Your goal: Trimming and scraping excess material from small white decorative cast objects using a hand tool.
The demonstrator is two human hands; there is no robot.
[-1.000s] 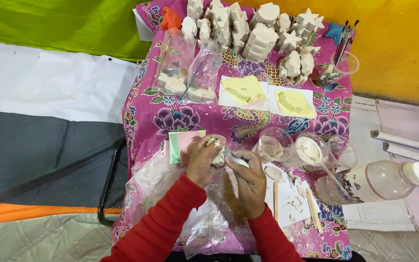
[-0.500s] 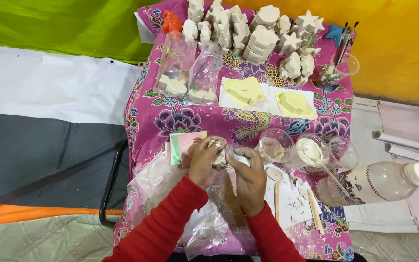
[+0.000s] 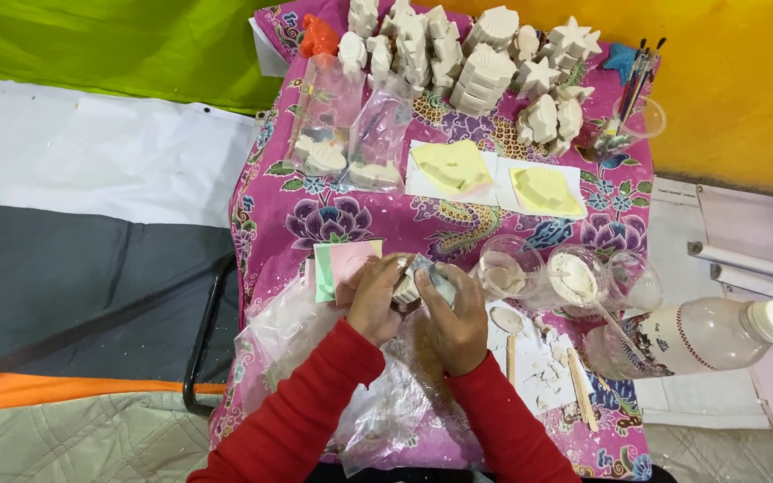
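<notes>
Both of my hands meet over the pink flowered tablecloth (image 3: 351,215). My left hand (image 3: 374,300) is closed around a small pale plaster figure (image 3: 406,288). My right hand (image 3: 458,317) grips a small grey-white tool or piece (image 3: 434,277) and presses it against the figure. Crumpled clear plastic bags (image 3: 386,411) lie under my red-sleeved forearms. A green and pink card (image 3: 344,265) lies just left of my left hand.
Several white plaster figures (image 3: 476,54) stand at the table's far edge, with two bagged ones (image 3: 351,134) and two yellow moulds (image 3: 494,174) on paper. Clear cups of powder (image 3: 574,277), wooden sticks (image 3: 581,389), a cup of brushes (image 3: 632,107) and a lying plastic bottle (image 3: 700,335) sit right.
My hands stay over the same spot; my right hand has turned slightly, shifting the grey-white piece against the figure.
</notes>
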